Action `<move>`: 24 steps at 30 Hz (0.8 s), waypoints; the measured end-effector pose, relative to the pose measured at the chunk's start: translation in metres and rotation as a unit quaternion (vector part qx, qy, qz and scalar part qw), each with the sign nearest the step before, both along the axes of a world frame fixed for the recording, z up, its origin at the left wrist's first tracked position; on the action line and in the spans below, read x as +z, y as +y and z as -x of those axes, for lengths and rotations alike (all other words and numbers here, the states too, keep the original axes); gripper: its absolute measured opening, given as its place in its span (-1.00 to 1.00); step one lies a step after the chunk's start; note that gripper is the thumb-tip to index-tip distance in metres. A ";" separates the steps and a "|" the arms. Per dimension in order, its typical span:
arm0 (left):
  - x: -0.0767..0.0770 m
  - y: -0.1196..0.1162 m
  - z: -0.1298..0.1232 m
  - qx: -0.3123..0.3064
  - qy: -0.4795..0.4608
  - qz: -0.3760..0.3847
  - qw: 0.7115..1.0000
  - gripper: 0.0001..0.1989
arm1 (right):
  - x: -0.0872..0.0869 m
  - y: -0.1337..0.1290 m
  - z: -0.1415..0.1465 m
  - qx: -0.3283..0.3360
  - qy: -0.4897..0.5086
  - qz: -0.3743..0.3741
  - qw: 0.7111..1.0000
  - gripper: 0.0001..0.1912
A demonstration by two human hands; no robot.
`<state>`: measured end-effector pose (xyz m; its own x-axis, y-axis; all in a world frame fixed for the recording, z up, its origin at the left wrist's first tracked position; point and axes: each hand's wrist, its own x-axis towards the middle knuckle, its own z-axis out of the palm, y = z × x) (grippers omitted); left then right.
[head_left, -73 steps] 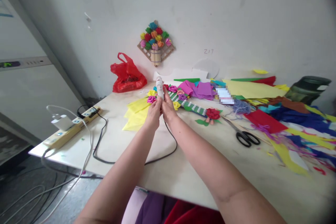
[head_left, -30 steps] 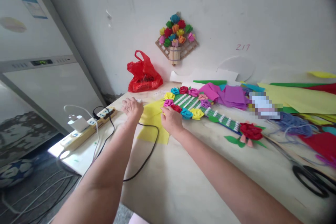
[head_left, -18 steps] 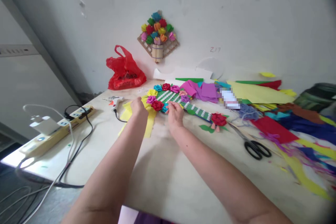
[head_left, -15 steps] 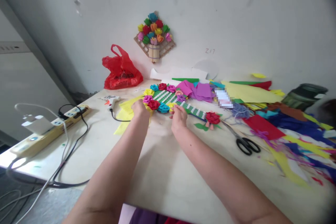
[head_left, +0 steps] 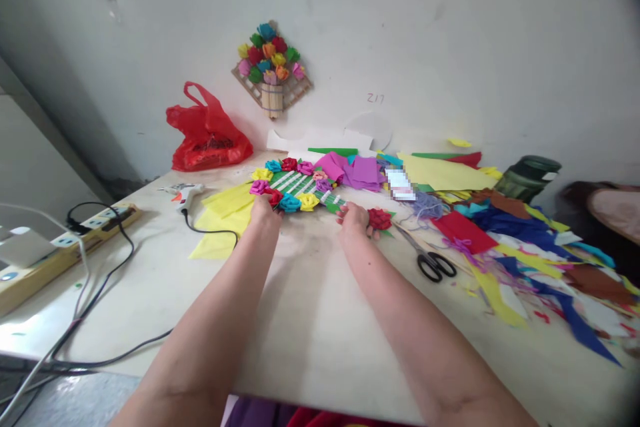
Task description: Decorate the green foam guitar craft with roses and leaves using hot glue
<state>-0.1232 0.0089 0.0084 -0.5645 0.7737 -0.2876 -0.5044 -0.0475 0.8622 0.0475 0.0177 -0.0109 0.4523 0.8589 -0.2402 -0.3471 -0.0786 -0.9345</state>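
A green guitar-shaped craft piece (head_left: 289,181) lies on the table, its rounded body edged with bright paper flowers and crossed by white strips. My left hand (head_left: 265,211) grips the body's near left edge, beside the pink and red flowers; its fingertips are mostly hidden. Around the narrow neck closes my right hand (head_left: 354,217), next to the red paper flower (head_left: 379,219) at the end. Part of the neck is covered by that hand. Yellow paper sheets (head_left: 220,221) lie to the left of my left hand.
A glue gun (head_left: 187,195) and a power strip (head_left: 100,227) with cords are on the left. Behind stands a red plastic bag (head_left: 210,137). To the right are black-handled scissors (head_left: 433,263), a phone (head_left: 400,183), paper scraps (head_left: 545,240) and a dark green bottle (head_left: 529,180).
My right hand has moved right, from beside the yellow flower to the neck near the red end flower. My left hand stays at the body's left edge. The view has turned slightly right.
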 end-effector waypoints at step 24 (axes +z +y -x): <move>0.008 -0.002 -0.015 -0.055 -0.071 -0.012 0.996 -0.26 | -0.003 -0.005 0.016 0.170 0.224 -0.008 0.960 -0.82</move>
